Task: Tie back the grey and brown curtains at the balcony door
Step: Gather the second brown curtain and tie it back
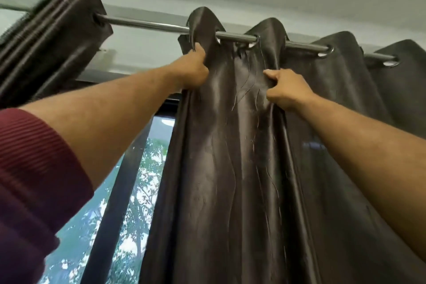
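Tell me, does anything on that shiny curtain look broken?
Yes. The shiny dark brown curtain has loose pulled threads trailing down its middle, between the left hand and right hand, and looks frayed beside an eyelet on the metal rod.

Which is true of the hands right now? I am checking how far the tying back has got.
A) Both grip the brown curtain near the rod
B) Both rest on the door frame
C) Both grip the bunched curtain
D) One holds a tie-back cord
A: the left hand and right hand each clutch a fold of the brown curtain just below the rod.
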